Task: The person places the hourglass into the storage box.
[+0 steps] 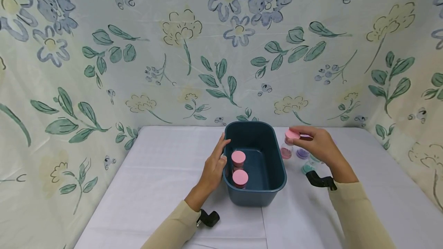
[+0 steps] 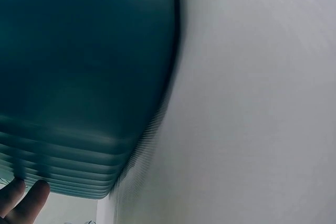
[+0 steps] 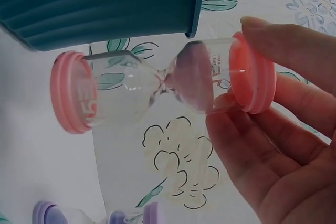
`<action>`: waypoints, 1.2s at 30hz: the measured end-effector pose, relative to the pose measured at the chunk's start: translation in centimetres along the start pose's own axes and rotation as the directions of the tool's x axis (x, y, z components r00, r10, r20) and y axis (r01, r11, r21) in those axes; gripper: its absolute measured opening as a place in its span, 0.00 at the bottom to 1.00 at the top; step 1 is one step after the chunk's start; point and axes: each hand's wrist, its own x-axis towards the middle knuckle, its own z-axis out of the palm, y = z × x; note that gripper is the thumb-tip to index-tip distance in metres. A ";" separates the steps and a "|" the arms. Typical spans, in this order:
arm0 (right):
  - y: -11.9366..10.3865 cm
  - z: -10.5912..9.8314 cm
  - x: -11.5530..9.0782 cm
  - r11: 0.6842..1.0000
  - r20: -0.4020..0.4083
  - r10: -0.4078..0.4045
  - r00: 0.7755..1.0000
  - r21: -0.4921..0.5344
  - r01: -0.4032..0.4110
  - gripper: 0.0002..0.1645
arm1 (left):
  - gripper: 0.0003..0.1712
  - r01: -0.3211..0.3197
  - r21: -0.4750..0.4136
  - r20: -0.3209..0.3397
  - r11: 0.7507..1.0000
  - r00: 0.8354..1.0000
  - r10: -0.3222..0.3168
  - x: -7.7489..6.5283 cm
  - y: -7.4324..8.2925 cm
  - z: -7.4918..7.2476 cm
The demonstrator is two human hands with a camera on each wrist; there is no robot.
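Pink hourglass [image 3: 164,82] just right of the blue bin [image 1: 254,198], long axis upright. Pinched by its top cap in the nearer right hand [image 1: 315,145], opposite the left hand [image 1: 212,167], laid straight-fingered against the bin's left side.

Teal bin [image 2: 79,51] is standing on pale bench [image 2: 252,98] — its outer wall is filling one side of view, smooth at first, then breaking into stacked ridges toward one corner. Left hand [image 2: 29,203] is touching ridged part with two fingertips, dim reflections lying beside them. Dark line is running along bin's edge next to bench. Past bench's edge, patterned cloth [image 2: 76,211] is peeking out — mere sliver.
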 end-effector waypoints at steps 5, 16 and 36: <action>-0.7 -0.3 0.1 1.000 -0.004 -0.002 1.000 -0.009 0.002 0.41 | 0.29 -0.001 -0.002 0.001 1.000 1.000 0.001 0.0 0.0 0.0; -1.6 -0.8 0.2 0.999 -0.008 -0.054 0.998 -0.001 0.054 0.39 | 0.30 0.008 -0.002 0.002 1.000 1.000 -0.008 0.0 -0.2 0.1; -3.7 -2.3 0.8 0.997 -0.035 -0.071 0.997 -0.034 0.069 0.37 | 0.29 0.008 0.001 -0.006 1.000 1.000 -0.008 0.0 -0.2 0.1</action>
